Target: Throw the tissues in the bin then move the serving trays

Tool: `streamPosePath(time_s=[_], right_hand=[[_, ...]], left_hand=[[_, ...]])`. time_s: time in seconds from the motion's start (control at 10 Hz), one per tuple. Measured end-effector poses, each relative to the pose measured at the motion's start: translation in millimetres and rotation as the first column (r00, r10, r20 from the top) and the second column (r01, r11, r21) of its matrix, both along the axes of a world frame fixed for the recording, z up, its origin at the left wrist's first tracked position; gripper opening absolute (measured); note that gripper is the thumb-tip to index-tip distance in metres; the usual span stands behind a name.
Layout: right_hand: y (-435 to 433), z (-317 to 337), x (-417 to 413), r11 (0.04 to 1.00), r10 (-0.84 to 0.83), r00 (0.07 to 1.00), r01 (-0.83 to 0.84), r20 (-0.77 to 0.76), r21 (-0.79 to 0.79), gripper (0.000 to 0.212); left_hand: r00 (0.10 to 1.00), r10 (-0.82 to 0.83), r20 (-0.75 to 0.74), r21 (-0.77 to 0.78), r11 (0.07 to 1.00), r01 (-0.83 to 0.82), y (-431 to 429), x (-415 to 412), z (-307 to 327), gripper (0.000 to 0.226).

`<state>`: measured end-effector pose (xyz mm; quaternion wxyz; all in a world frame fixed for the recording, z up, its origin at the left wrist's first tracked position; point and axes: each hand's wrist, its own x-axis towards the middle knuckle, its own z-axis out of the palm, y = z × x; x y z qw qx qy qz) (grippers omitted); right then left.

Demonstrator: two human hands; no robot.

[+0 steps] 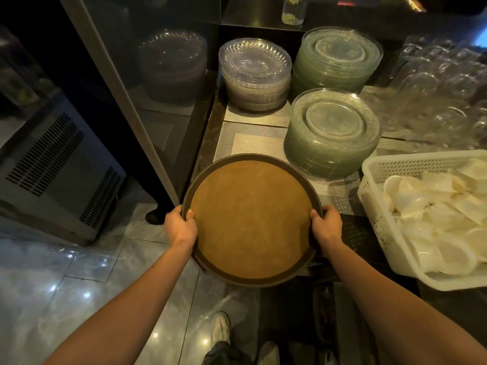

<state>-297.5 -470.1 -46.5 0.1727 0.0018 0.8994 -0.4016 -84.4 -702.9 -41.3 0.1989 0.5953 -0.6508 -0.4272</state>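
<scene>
A round serving tray (250, 217) with a brown non-slip face and a dark rim is held level at the front left corner of the counter. My left hand (180, 225) grips its left rim, thumb on top. My right hand (326, 224) grips its right rim the same way. The tray's near half juts out over the floor; whether its far half touches the counter I cannot tell. Nothing lies on the tray. No tissues and no bin are in view.
Behind the tray stand three stacks of glass plates (332, 133), (255, 73), (338, 57) on grey mats. Upturned glasses (442, 83) crowd the back right. A white plastic basket (374, 196) of small cups sits right. A glass-fronted cabinet (126, 83) stands left.
</scene>
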Motion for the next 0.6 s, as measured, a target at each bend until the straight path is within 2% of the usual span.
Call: streamPosePath(time_s=[0.2, 0.4, 0.6], right_hand=[[1, 3, -1, 0.997, 0.042, 0.998, -0.039, -0.038, 0.068, 0.036], [11, 9, 9, 0.995, 0.092, 0.994, -0.088, -0.063, 0.056, 0.040], [29, 20, 23, 0.985, 0.163, 0.979, -0.155, -0.121, 0.069, 0.044]], left_hand=[[0.995, -0.058, 0.078, 0.044, 0.998, 0.054, -2, -1, -1, 0.041], [0.973, -0.195, 0.127, -0.066, 0.977, 0.204, 26, 5, 15, 0.059], [0.922, -0.308, 0.234, -0.136, 0.929, 0.345, 53, 13, 24, 0.062]])
